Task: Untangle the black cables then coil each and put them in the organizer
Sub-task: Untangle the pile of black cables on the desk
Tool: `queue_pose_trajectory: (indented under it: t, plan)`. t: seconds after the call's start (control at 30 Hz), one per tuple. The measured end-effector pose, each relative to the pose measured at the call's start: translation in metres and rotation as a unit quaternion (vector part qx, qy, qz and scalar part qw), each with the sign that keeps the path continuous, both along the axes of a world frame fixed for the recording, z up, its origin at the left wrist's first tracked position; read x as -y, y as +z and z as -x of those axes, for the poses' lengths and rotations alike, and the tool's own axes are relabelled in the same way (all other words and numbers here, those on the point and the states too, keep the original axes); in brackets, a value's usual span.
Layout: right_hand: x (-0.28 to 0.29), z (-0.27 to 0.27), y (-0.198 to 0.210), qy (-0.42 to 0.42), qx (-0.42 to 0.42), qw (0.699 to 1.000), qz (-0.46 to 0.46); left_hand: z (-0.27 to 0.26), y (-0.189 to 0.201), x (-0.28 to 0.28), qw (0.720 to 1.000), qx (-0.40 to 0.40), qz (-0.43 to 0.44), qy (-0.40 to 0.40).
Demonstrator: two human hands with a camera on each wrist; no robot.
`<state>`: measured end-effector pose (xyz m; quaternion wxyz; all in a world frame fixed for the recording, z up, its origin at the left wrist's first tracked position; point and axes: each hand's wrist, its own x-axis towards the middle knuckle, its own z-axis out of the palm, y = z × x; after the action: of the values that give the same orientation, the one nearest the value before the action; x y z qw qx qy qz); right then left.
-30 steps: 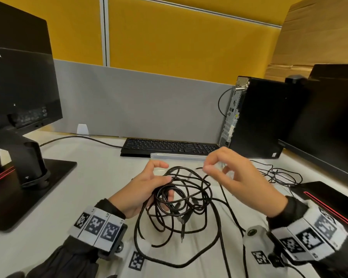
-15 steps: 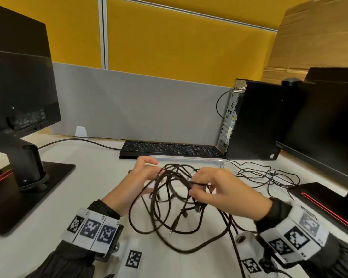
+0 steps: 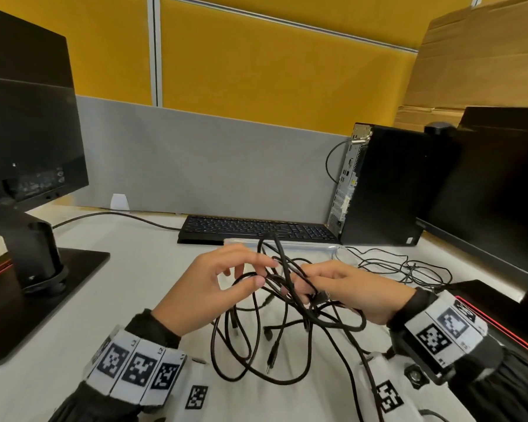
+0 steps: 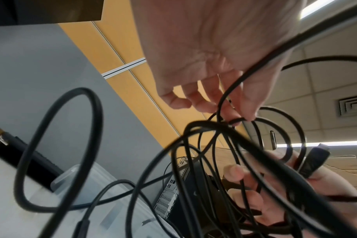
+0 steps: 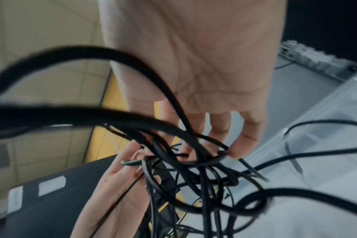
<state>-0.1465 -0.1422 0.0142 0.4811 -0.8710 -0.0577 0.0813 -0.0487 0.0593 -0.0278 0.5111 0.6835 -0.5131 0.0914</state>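
Tangled bundle of thin black cables (image 3: 282, 303) held up just above the white desk (image 3: 128, 287), loops and free plugs hanging to it. Left hand (image 3: 209, 287) pinching one strand between thumb and fingertip; right hand (image 3: 352, 292) curled round the knot's core and a plug. Best to hold the core steady, trace one plug end back, feed it through slackly, no yanking. Clear plastic organizer tray (image 3: 320, 246) just behind, before the black keyboard (image 3: 256, 229); black monitors, a tower PC, grey and yellow partitions around.
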Motion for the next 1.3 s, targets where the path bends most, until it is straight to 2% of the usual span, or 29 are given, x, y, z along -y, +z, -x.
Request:
queue_pose_trajectory:
  t: [0.23,0.33,0.5,0.6,0.7,0.83,0.97,1.07,1.17,1.3]
  plan:
    - [-0.005,-0.006,-0.003,0.015,-0.021,0.999,-0.030,0.002,-0.005,0.007,0.986,-0.165,0.011,-0.035]
    - [-0.006,-0.008,-0.005,0.018,-0.017,1.000,-0.007,-0.001,-0.006,0.006,0.989,-0.144,0.013,-0.018]
    - [-0.008,-0.008,-0.001,0.009,0.032,0.993,0.117,-0.002,-0.004,0.007,0.991,-0.123,0.044,-0.019]
    - [-0.014,-0.003,0.005,-0.014,0.098,0.989,0.107,-0.005,-0.004,0.008,0.989,-0.116,0.084,-0.022]
    - [-0.028,-0.005,0.007,-0.015,0.187,0.979,0.076,-0.002,-0.005,0.011,0.986,-0.130,0.085,-0.052]
    - [-0.044,-0.030,-0.009,-0.001,0.107,0.994,-0.026,-0.001,-0.008,0.012,0.988,-0.132,0.058,-0.050]
    - [-0.047,-0.039,-0.018,0.040,0.068,0.994,0.081,-0.008,-0.009,0.010,0.993,-0.097,0.063,-0.028]
    - [-0.039,-0.037,-0.017,0.054,0.050,0.988,0.139,-0.015,-0.002,0.003,0.987,-0.090,0.135,0.025]
    - [-0.015,-0.034,-0.016,0.045,0.046,0.980,0.187,-0.019,0.008,-0.010,0.965,-0.111,0.216,0.097]
    - [0.021,-0.021,-0.016,-0.019,0.018,0.987,0.159,-0.034,0.013,-0.031,0.921,-0.121,0.323,0.183]
